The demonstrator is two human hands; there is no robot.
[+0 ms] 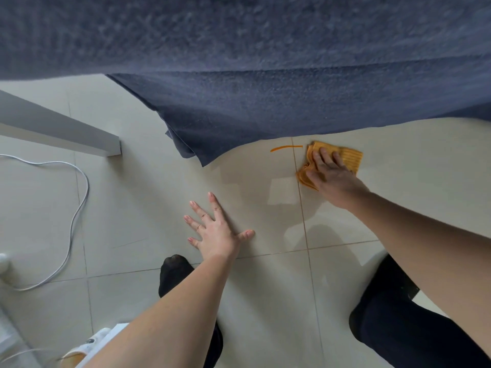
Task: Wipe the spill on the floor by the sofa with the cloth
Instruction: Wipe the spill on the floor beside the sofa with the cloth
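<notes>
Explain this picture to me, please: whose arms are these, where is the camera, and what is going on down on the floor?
There is no machine here. A person wears a wide-angle camera on the head, so you look down along their own bare arms. The right hand presses a folded orange cloth flat on the pale tiled floor. Just left of the cloth is a thin orange streak, the spill to be wiped. The left hand holds nothing; it lies spread on a tile, probably as support. The dark blue fabric above is the sofa's cover, hanging to the floor. At left you see a grey furniture leg and a looping white cable.
</notes>
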